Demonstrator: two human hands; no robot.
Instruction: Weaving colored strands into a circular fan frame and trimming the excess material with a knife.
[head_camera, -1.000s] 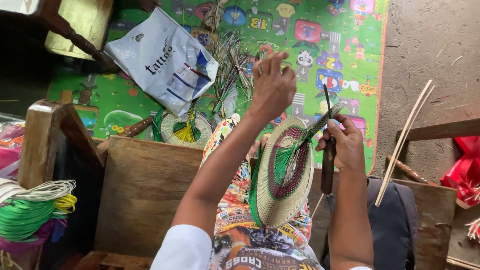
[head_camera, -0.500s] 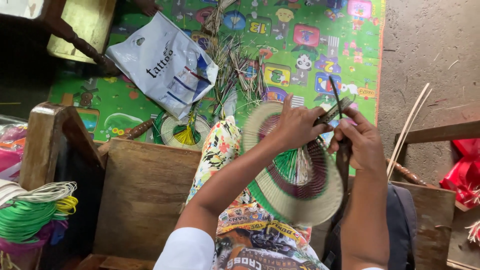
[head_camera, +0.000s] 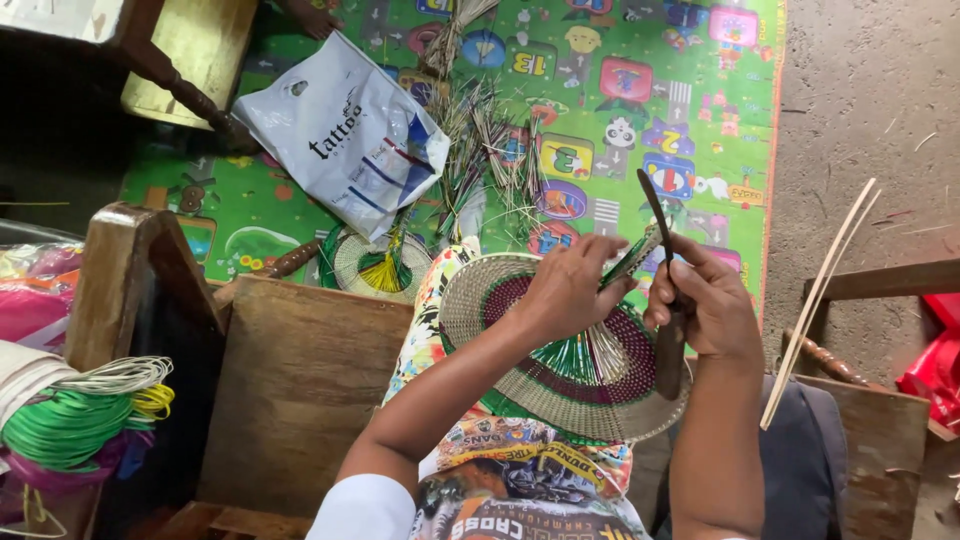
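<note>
hands (head_camera: 640, 295) gripping woven fan (head_camera: 560, 375), knife (head_camera: 665, 300)

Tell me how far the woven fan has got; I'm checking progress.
Done: the woven fan has its cream rim and maroon band. In hand: the left hand grips the plaited handle strip; the right hand holds a knife. Left: loose green strands at its centre.

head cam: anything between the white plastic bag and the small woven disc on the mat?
No, the stretch is bare. In the head view the white plastic bag's lower corner reaches almost to the small woven disc, with only green mat showing.
</note>
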